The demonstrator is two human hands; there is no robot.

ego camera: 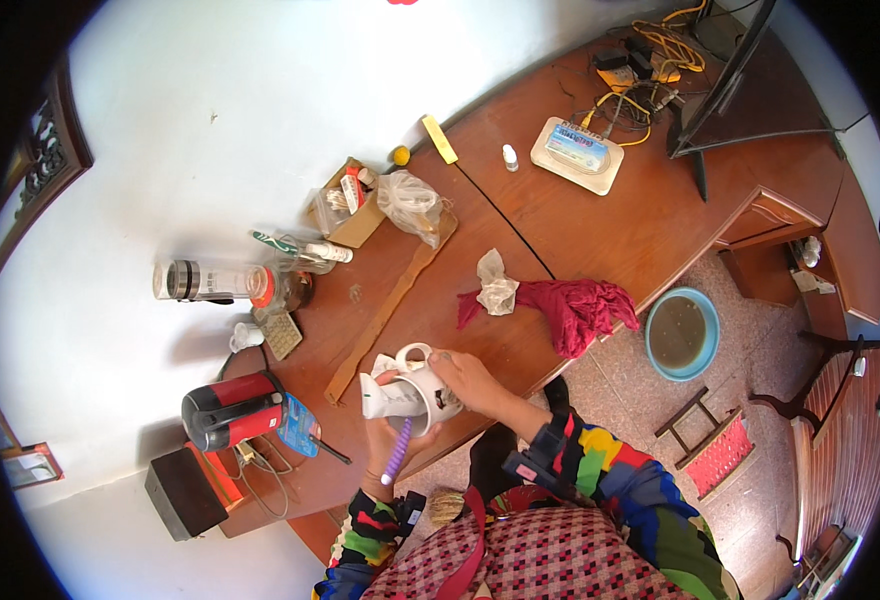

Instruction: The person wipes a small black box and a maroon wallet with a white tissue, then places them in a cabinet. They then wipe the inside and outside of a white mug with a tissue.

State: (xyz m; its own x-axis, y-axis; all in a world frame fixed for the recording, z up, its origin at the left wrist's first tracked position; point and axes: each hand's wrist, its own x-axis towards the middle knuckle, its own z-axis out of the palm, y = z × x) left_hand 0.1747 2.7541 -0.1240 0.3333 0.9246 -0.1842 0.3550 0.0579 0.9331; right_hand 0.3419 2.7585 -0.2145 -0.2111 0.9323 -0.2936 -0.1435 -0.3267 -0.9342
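Note:
Both my hands hold a white mug (431,391) with a dark mark on its side, tilted on its side above the table. My left hand (377,448) cups it from below and the left. My right hand (474,381) grips its far side near the base and handle. Out of its mouth stick a white tube (380,399) and a purple, striped handle (397,450); what the handle belongs to is hidden inside. A crumpled pale wrapper (498,285) and a dark red cloth (579,311) lie right of the mug.
A long wooden strip (387,315) crosses the table. An electric kettle (237,412), a glass jar (294,289) and a cardboard box (361,221) stand along the wall. A white router (541,161) and cables sit farther right. A blue basin (713,326) of murky water stands on the floor.

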